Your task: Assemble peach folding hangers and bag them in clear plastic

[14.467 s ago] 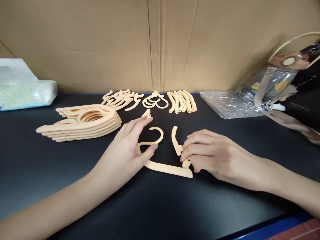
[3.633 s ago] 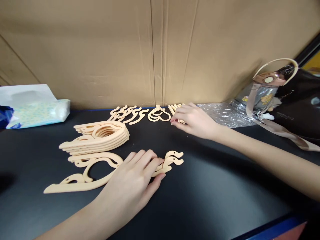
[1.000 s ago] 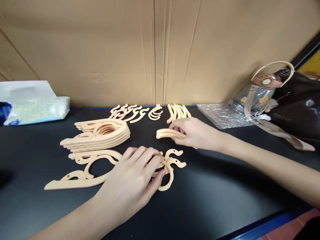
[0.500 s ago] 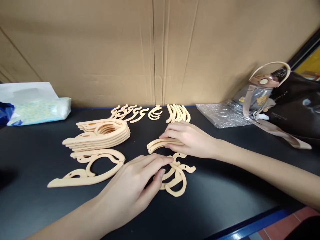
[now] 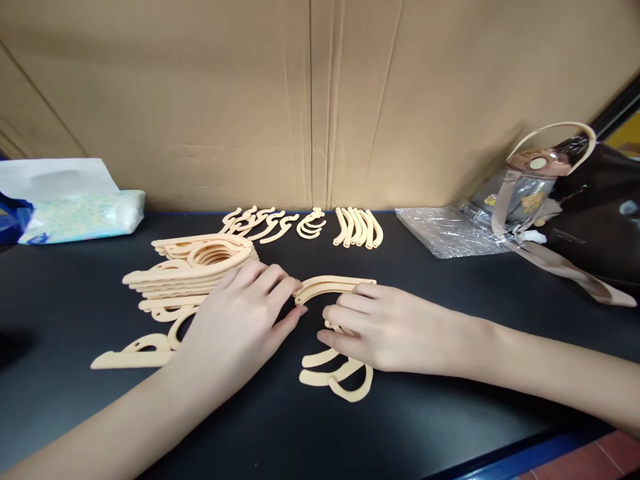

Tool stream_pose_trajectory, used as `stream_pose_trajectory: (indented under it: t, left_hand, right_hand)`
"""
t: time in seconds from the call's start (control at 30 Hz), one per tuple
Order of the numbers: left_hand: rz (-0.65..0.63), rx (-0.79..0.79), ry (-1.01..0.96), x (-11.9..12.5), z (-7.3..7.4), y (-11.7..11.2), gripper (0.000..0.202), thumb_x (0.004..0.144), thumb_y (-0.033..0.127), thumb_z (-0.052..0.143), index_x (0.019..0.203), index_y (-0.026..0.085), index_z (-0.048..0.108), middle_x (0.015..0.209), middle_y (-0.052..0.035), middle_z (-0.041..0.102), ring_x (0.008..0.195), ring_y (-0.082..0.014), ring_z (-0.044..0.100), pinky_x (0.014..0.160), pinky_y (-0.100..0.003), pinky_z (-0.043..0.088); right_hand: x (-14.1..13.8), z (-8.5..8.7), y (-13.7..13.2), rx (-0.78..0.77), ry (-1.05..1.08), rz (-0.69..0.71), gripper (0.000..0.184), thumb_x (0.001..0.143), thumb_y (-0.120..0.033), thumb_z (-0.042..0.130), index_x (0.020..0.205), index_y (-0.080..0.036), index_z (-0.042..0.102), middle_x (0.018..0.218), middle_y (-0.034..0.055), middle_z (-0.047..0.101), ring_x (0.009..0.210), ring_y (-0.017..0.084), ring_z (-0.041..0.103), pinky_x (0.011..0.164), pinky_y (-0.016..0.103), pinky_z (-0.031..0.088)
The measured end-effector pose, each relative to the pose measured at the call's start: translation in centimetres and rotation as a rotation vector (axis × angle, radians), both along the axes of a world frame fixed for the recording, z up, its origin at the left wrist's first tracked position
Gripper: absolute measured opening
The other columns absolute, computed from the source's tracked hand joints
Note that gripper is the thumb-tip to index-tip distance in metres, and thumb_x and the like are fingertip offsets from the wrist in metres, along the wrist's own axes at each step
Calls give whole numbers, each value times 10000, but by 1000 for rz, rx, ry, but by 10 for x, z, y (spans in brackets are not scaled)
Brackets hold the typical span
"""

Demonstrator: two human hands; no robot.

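Two curved cream hanger arms (image 5: 333, 283) lie side by side on the black table. My left hand (image 5: 245, 307) has thumb and forefinger around their left end, its wrist passing over a folded hanger (image 5: 133, 360). Closer to me, my right hand (image 5: 385, 327) is closed over the upper part of a small group of cream hook-shaped pieces (image 5: 325, 377). Its fingertips pinch one of the hook pieces, mostly hidden under the hand. The lower curves of the group show below the fingers.
Stacked folded hangers (image 5: 200, 270) stand at left. Along the back lie wavy pieces (image 5: 273, 227), small hooks (image 5: 311, 225) and more curved arms (image 5: 357, 227) before a cardboard wall (image 5: 225, 100). A tissue pack (image 5: 83, 213) is far left; a plastic bag (image 5: 440, 230), strapped bottle (image 5: 535, 180) and black bag (image 5: 600, 220) are right.
My right hand has left the curved arms and come nearer, onto the hook pieces. My left hand has moved from the hook pieces up and left to the end of the arms.
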State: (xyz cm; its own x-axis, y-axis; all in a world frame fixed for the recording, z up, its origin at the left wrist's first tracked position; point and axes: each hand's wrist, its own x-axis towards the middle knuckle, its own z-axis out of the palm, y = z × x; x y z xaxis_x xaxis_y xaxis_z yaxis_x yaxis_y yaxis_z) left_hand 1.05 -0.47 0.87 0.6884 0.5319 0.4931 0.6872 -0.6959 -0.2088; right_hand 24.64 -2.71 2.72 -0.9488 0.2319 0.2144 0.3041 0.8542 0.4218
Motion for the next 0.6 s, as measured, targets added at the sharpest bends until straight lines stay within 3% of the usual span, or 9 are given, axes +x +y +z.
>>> stream_pose_trajectory:
  t: [0.13, 0.23, 0.33, 0.47, 0.6]
  left_hand:
    - [-6, -40, 20, -2, -2, 0, 164, 940, 209, 541, 958, 151, 693, 882, -87, 666, 811, -277, 579, 711, -412, 458]
    - [-32, -42, 25, -1, -1, -1, 195, 954, 185, 504, 913, 168, 694, 873, -78, 659, 800, -259, 574, 714, -396, 451]
    - [-33, -41, 31, 0, -1, -3, 225, 964, 180, 478, 864, 170, 680, 856, -71, 659, 784, -247, 570, 701, -384, 446]
    - [-27, -35, 39, 3, -3, -9, 239, 970, 170, 459, 871, 180, 676, 812, -50, 686, 785, -249, 583, 682, -385, 433]
    - [-10, -43, -13, 5, -3, -16, 219, 963, 169, 476, 838, 187, 655, 758, -33, 680, 772, -252, 586, 678, -391, 435]
  right_hand:
    - [-6, 6, -3, 134, -123, 45, 278, 975, -64, 463, 905, -121, 725, 854, 72, 668, 810, 194, 625, 685, 320, 467]
    - [-4, 8, -3, 203, -163, 71, 284, 962, -41, 454, 894, -122, 717, 884, 90, 695, 778, 192, 630, 659, 320, 465]
    - [4, 6, 1, 167, -123, 72, 279, 986, -68, 438, 913, -147, 696, 922, 83, 707, 796, 182, 630, 702, 319, 470]
    - [20, 4, 8, -66, 123, -76, 238, 989, -101, 440, 912, -166, 656, 911, 74, 682, 786, 177, 611, 701, 322, 463]
    - [32, -1, 13, -510, 490, -299, 176, 995, -172, 450, 981, -180, 626, 918, 55, 647, 784, 154, 594, 706, 284, 480]
